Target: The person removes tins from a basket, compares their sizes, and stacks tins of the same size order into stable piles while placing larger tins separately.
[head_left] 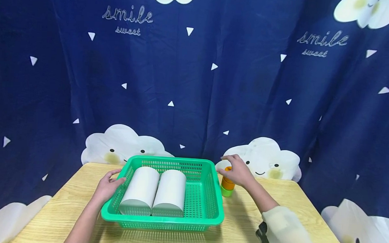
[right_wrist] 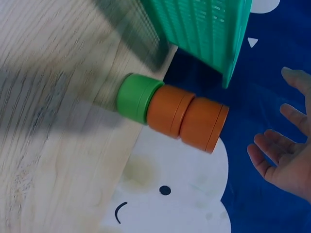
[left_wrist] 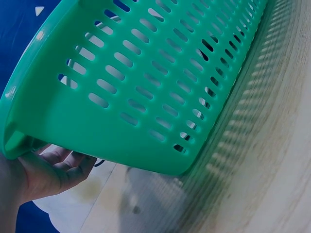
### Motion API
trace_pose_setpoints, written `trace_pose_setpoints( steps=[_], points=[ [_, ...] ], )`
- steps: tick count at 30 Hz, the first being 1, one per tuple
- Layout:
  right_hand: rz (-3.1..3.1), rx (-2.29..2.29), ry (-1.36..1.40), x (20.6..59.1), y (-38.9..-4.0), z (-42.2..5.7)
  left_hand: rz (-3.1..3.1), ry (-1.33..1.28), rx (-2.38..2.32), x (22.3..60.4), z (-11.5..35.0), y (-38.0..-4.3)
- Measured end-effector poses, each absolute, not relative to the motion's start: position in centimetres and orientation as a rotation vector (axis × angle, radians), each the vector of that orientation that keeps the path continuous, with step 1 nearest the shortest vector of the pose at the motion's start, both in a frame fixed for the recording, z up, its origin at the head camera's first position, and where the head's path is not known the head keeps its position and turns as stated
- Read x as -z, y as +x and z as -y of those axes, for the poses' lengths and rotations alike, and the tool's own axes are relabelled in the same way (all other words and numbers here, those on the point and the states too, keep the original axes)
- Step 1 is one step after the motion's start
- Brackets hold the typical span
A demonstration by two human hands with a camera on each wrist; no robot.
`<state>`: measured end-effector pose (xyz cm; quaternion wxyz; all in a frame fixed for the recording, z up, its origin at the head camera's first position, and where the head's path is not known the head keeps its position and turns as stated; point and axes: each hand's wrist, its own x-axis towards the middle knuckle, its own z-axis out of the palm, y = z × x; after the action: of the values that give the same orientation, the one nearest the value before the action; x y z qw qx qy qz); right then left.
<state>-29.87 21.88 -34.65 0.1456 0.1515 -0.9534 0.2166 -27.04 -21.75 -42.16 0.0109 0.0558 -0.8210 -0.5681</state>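
A green plastic basket (head_left: 162, 219) with slotted walls holds two white pieces with rounded tops, a left one (head_left: 141, 188) and a right one (head_left: 170, 190), lying side by side. At the basket's left rim, my left hand (head_left: 108, 184) grips the edge; its fingers curl under the rim in the left wrist view. My right hand (head_left: 239, 170) is spread, fingers apart and holding nothing. Beside it, right of the basket, stands a stack of short round pieces: a green one (right_wrist: 138, 97) at the bottom, then two orange ones (right_wrist: 170, 109). Hand and stack are apart in the right wrist view.
Everything stands over a light wooden table (head_left: 252, 225). Behind it hangs a dark blue curtain (head_left: 189, 81) with white clouds and triangles. The basket's shadow falls on the table below it. A black object (head_left: 262, 233) sits by the right sleeve (head_left: 287, 230).
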Motion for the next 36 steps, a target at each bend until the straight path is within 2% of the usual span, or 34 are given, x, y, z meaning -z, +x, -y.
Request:
trace_pose_setpoints(
  steps=[17,30,36],
  points=[
    [2.81,-0.786,0.52,35.4,-28.8,-17.2,2.571,0.18,1.754,42.1,21.6,-27.1],
    [2.84,-1.037,0.6,37.6,-28.7,-14.0,2.576,0.176,1.741,42.3,21.7,-27.2],
    [2.865,-1.114,0.543,38.7,-28.7,-12.3,2.581,0.174,1.737,42.3,21.8,-27.2]
  ],
)
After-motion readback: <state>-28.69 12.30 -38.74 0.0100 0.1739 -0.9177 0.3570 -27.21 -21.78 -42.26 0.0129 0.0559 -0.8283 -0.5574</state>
